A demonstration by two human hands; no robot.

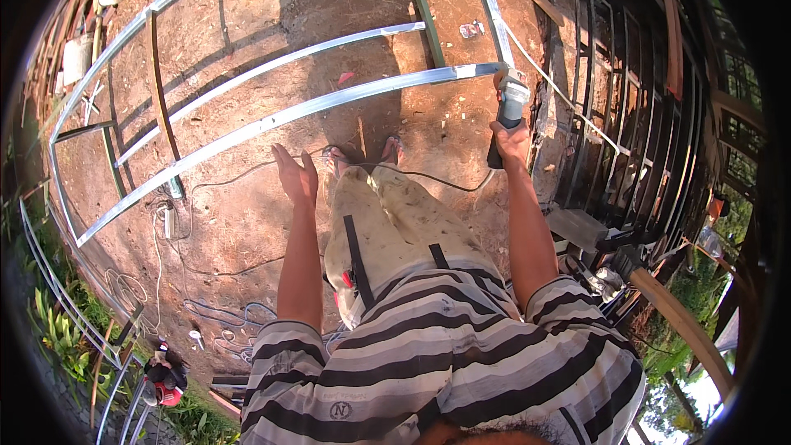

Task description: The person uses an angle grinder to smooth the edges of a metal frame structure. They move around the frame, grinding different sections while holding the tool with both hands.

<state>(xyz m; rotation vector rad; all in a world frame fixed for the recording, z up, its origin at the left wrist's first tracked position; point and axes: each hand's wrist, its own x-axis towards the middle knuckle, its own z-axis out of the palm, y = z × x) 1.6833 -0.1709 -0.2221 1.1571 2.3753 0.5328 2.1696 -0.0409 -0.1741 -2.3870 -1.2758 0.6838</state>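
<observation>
My right hand (512,144) is wrapped round the body of a grey and black angle grinder (512,104). The grinder's head is at the right corner of a large silver metal frame (313,105); I cannot tell whether its disc touches the metal. My left hand (295,175) holds nothing, its fingers stretched out, just on the near side of the frame's closest long bar and apart from it. A dark power cord (437,180) runs from the grinder across my legs to the left.
A power strip (170,221) lies on the dirt at left, with loose cables around it. Blue hose (231,311) coils beside my left arm. Dark metal bars (610,99) are stacked at right, near a wooden post (684,321). A white bucket (77,59) stands far left.
</observation>
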